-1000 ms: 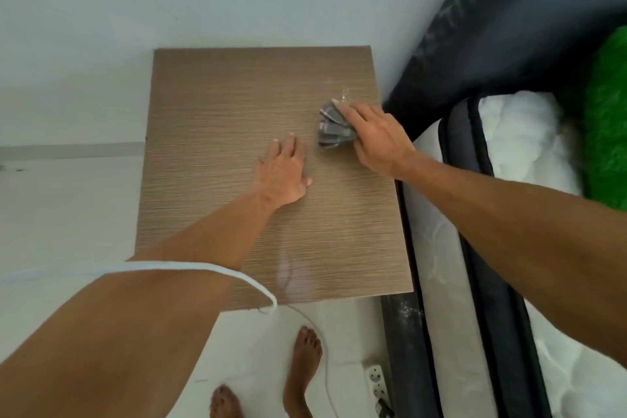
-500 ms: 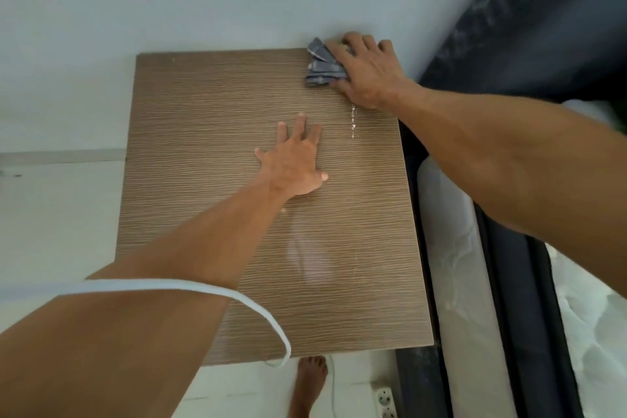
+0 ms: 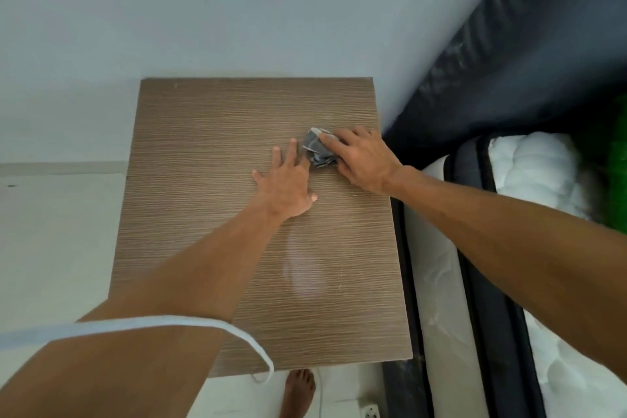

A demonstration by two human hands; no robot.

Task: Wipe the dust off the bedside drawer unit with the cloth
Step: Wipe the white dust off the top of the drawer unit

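The bedside drawer unit shows only its brown wood-grain top, seen from above against a white wall. A crumpled grey cloth lies on the top, right of centre. My right hand presses down on the cloth and grips it, fingers over its right part. My left hand lies flat on the top just left of the cloth, fingers spread, fingertips touching the cloth's edge. A pale smear marks the wood nearer to me.
A dark bed frame and headboard border the unit's right side, with a white mattress beyond. A white cord hangs across my left forearm. Below the unit's near edge are a bare foot, a white floor and a power strip.
My right hand has pulled the cloth from the far right corner back toward the middle of the top, beside my left hand. The left hand has stayed flat on the top.
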